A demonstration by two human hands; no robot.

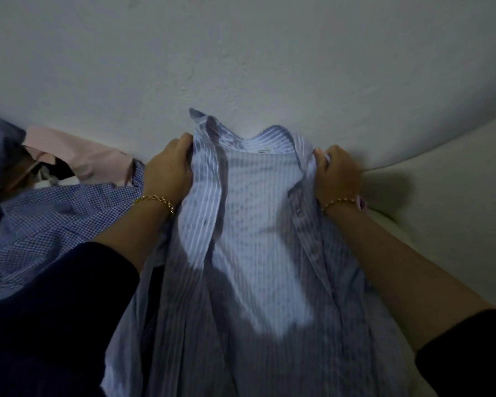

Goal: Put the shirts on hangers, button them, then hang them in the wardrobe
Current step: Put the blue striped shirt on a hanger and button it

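The striped shirt [252, 239] hangs open in the middle of the view, collar up and inside facing the camera, its front unbuttoned and its lower part running out of the bottom of the frame. The left hand [169, 170] grips bunched cloth at the left shoulder by the collar; the right hand [337, 176] grips the right shoulder the same way. No hanger shows anywhere. With both hands holding the shirt, reaching for a hanger means letting go of one side, and that shoulder would likely sag and twist. The dim light could also hide buttonholes. On the left lie a checked shirt [55, 219] and a pink shirt [92, 159], heaped against the far wall [241, 53].
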